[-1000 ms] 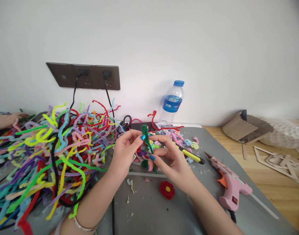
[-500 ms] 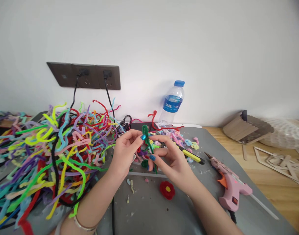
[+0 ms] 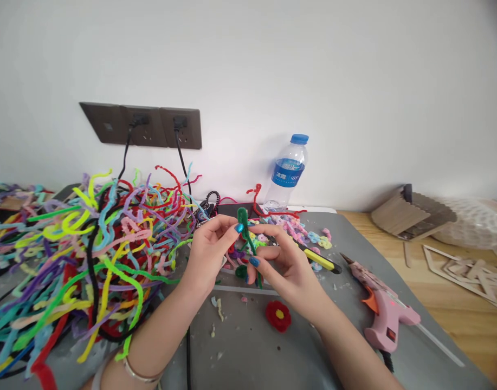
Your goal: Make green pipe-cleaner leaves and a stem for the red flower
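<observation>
My left hand [image 3: 210, 252] and my right hand [image 3: 283, 265] meet over the grey mat [image 3: 248, 346], both pinching one dark green pipe cleaner [image 3: 244, 219] that stands up between the fingertips and trails down past my right thumb. The left thumb and forefinger grip it near its looped top; the right fingers close on it just below. A small red pipe-cleaner flower [image 3: 278, 315] with a yellow centre lies on the mat below my right hand.
A big tangle of coloured pipe cleaners [image 3: 81, 254] fills the left. Pink glue gun [image 3: 380, 311] lies at right, yellow-handled tool [image 3: 319, 260] behind my right hand. Water bottle [image 3: 286, 173] stands by the wall; cables hang from wall sockets [image 3: 142, 125]. Wooden stick pieces [image 3: 459, 268] lie far right.
Both hands hold the green pipe cleaner almost unchanged. Another person's hand at the far left edge a second ago is out of view. The view shifted slightly.
</observation>
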`<state>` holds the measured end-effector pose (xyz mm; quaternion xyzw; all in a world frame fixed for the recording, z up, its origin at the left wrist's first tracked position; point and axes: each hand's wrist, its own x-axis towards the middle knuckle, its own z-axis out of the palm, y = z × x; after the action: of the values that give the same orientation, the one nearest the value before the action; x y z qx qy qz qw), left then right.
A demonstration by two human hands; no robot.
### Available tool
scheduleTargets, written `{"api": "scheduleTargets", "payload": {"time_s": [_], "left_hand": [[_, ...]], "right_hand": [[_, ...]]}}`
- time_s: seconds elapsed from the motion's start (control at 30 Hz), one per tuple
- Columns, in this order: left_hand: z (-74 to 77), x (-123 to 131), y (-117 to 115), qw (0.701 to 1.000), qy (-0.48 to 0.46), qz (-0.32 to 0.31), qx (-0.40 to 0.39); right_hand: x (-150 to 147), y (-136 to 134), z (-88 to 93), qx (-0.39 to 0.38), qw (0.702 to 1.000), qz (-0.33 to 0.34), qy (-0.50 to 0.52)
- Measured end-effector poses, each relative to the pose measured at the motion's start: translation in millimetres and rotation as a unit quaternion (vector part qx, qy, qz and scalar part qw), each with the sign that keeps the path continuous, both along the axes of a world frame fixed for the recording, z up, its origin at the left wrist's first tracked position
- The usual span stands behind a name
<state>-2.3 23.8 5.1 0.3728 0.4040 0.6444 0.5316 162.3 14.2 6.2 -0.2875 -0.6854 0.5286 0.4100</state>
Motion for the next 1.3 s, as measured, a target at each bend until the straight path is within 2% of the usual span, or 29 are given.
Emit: {"api": "scheduleTargets", "payload": {"time_s": [1.3], "left_hand": [[1.9, 0.8, 0.2, 1.0, 0.0, 0.005, -0.004]], "right_hand": [[-0.6, -0.1, 0.6, -0.001, 1.0, -0.002, -0.004]]}}
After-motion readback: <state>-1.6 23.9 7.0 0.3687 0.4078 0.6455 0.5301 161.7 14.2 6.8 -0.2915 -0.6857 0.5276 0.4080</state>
